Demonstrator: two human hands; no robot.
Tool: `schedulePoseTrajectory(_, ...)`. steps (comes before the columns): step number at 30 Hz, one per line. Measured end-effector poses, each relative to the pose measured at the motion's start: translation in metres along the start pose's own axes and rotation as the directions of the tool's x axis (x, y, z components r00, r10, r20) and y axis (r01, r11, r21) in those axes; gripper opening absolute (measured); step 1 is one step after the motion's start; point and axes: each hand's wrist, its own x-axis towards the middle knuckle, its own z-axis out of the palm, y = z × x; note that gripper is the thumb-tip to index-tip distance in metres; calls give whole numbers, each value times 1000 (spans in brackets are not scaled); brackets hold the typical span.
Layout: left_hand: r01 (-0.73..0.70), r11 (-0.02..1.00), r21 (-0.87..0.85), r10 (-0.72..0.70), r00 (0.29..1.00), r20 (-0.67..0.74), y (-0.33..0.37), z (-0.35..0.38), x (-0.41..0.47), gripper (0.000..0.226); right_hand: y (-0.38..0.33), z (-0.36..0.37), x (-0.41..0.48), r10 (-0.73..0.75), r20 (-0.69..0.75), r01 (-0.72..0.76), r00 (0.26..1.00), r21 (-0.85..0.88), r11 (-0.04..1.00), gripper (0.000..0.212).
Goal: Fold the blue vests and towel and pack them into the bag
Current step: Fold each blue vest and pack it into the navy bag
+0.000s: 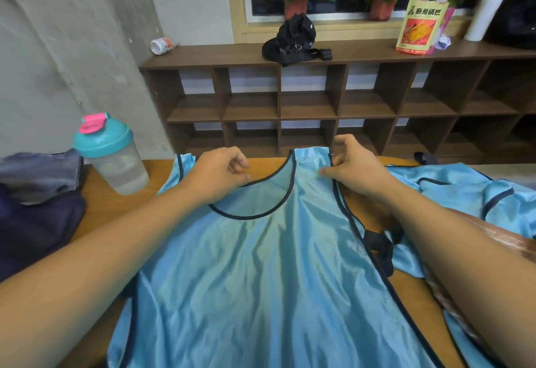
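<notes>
A light blue vest [261,266] with dark trim lies flat on the wooden table [98,205], neckline away from me. My left hand [220,174] sits on its left shoulder strap, fingers curled, thumb at the neckline trim. On the right shoulder strap, my right hand [356,170] pinches the dark edge, thumb lying on the cloth. A second blue vest [464,193] is crumpled at the right, partly under my right arm. At the left edge a grey-blue folded cloth [40,170] rests on a dark navy fabric item [34,228].
A shaker bottle [113,153] with a teal lid stands on the table's far left. Behind is a brown cubby shelf [307,100] holding a black bag [293,39], a snack packet [420,28], a small tipped bottle [161,45] and a pump bottle [484,10].
</notes>
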Motion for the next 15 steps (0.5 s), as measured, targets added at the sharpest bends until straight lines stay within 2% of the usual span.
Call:
schedulePoseTrajectory(5, 69, 978, 198, -39, 987, -153, -35, 8, -51, 48, -18, 9, -12, -72, 139, 96, 988, -169, 981, 102)
schedulePoseTrajectory(10, 180, 953, 245, -165, 983, -78, -51, 19, -76, 77, -19, 33, -45, -128, 85, 147, 988, -289, 946, 103)
schedulePoseTrajectory(15, 148, 947, 284, -157, 988, 9, -53, 11, -93, 84, -2, 52, -81, -169, 73, 183, 983, -497, 848, 81)
